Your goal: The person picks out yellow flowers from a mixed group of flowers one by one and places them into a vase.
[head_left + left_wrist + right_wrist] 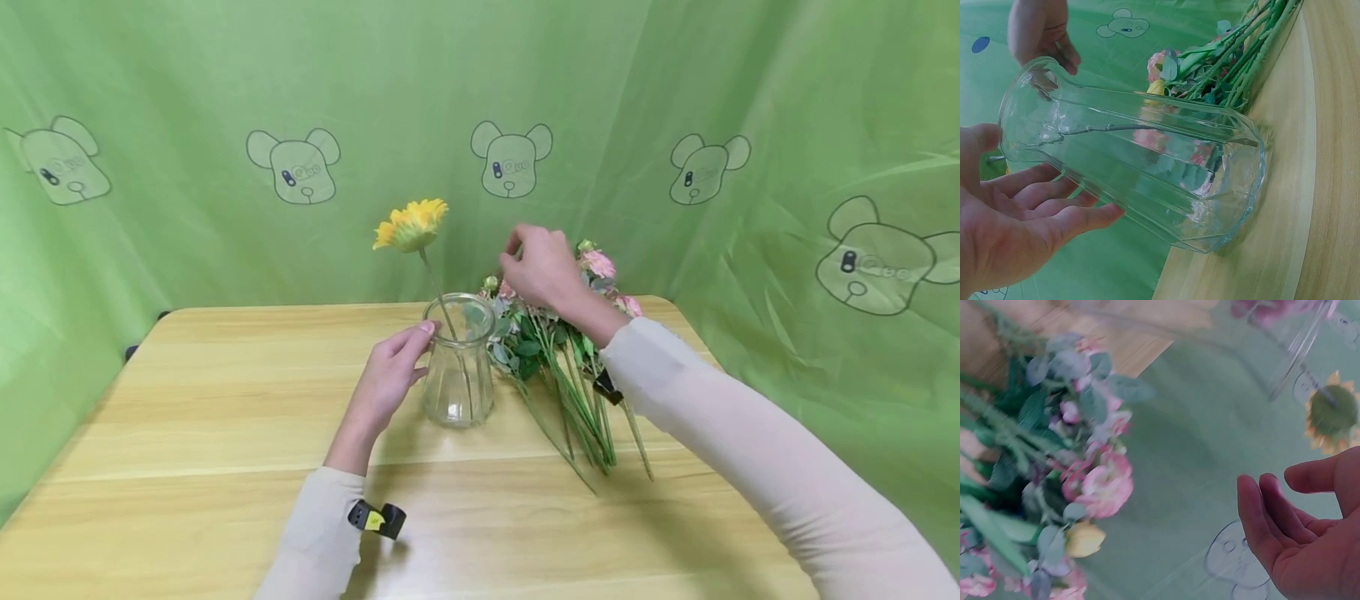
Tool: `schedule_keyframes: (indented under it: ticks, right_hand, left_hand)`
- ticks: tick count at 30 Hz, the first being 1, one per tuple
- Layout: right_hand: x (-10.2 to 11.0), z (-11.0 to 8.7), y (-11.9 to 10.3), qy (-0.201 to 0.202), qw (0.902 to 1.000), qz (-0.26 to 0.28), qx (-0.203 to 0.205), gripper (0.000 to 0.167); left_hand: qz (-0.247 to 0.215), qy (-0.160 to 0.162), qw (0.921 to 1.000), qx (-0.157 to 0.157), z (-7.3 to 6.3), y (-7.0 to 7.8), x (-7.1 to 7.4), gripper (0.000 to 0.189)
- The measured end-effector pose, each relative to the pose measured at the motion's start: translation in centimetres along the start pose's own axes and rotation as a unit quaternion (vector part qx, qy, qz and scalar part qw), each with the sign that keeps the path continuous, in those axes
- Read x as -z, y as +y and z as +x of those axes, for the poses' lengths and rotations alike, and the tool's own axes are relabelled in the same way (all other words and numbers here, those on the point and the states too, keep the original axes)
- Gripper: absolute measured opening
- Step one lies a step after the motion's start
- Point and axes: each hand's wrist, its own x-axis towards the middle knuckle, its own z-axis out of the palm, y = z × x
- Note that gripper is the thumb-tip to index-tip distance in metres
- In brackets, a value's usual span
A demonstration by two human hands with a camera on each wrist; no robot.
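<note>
An upright clear glass vase point(442, 392) stands on the wooden table with one yellow flower point(412, 227) in it. Through the glass its thin stem shows, leaning toward the left side of the rim. My left hand point(390, 371) touches the vase from the left, thumb at the rim and fairly straight fingers point(1094, 215) along its side. Above the flower pile, to the right of the vase, hovers my right hand point(543, 267). Its fingers are loosely bent, with nothing between them and the thumb apart from them in the right wrist view.
Right of the vase lies a bunch of flowers point(585, 400), pink blooms and leaves at the back, green stems pointing toward me. A green curtain point(405, 92) with bear-head outlines hangs behind the table point(225, 417) and along its sides.
</note>
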Motion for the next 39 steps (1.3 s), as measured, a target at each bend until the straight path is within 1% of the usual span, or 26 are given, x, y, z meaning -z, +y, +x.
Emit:
schedule_keyframes:
  ticks: [3,7,10,12,15,17,21,24,26,29,33,36,39]
  right_hand:
    - [0.5,0.3,1.2,0.010,0.9997,-0.021,-0.004,0.021]
    - [1.0,0.7,2.8,0.012,0.9986,-0.048,-0.017,0.022]
    - [1.2,0.7,3.9,0.003,0.9971,-0.069,-0.031,0.022]
    - [1.3,0.7,4.6,-0.010,0.9966,-0.072,-0.039,0.020]
    - [1.4,0.7,5.5,-0.021,0.9960,-0.075,-0.045,0.013]
    - [1.3,0.7,6.1,-0.029,0.9959,-0.072,-0.048,0.013]
    - [1.1,0.5,7.5,-0.034,0.9945,-0.095,-0.030,0.027]
    - [0.7,0.2,8.7,-0.033,0.9924,-0.118,-0.005,0.032]
    - [0.5,-0.1,9.6,-0.040,0.9912,-0.126,-0.004,0.034]
    - [0.1,-0.4,10.8,-0.065,0.9889,-0.130,-0.032,0.035]
    - [-0.5,-0.8,12.6,-0.096,0.9823,-0.139,-0.081,0.040]
    - [-0.8,-1.2,13.9,-0.112,0.9780,-0.145,-0.101,0.043]
    - [-1.1,-1.6,14.9,-0.136,0.9743,-0.139,-0.114,0.043]
  left_hand:
    - [-0.001,0.002,1.0000,-0.001,0.0,0.0,0.0,0.059]
    - [-0.003,0.003,1.0000,0.002,0.0,0.1,0.0,0.058]
    - [-0.005,0.003,1.0000,0.004,0.0,0.2,0.1,0.059]
    - [-0.005,0.004,1.0000,0.005,0.0,0.2,0.2,0.060]
    - [-0.005,0.004,1.0000,0.005,0.0,0.3,0.3,0.061]
    - [-0.005,0.003,1.0000,0.005,0.0,0.3,0.3,0.061]
    - [-0.009,0.003,0.9999,0.005,0.0,0.3,0.3,0.059]
    - [-0.012,0.002,0.9999,0.005,0.0,0.3,0.3,0.058]
    - [-0.012,0.002,0.9999,0.006,0.1,0.3,0.3,0.058]
    - [-0.010,0.002,0.9999,0.008,0.1,0.2,0.2,0.058]
    - [-0.009,0.004,0.9999,0.009,0.1,0.1,0.2,0.058]
    - [-0.011,0.002,0.9999,0.007,0.1,0.1,0.1,0.059]
    - [-0.010,0.000,0.9999,0.006,0.1,0.0,0.1,0.060]
